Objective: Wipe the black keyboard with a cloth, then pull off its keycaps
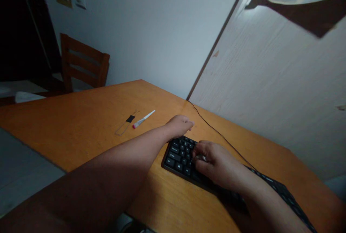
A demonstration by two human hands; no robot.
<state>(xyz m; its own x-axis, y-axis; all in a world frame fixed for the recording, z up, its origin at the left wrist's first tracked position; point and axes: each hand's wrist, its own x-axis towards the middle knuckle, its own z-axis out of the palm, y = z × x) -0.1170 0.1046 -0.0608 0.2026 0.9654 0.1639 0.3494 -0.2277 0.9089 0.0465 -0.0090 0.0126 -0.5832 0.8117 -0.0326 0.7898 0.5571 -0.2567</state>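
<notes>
A black keyboard (174,156) lies on the wooden table, slanting away to the lower right. My left hand (179,125) is at its far left corner, with the fingers curled in. The wrist covers that corner, and whatever the fingers hold, if anything, is hidden. Over the left-hand keys, my right hand (209,157) is closed in a pinch on a small shiny thing (200,157), too covered to name. That hand and forearm hide the keyboard's middle.
On the wooden table (89,124), left of the keyboard, lie a slim white-handled tool (144,119) with a pink-red end and a thin wire loop with a black piece (130,118). A black cable (216,131) runs behind the keyboard. A wooden chair (83,63) stands beyond.
</notes>
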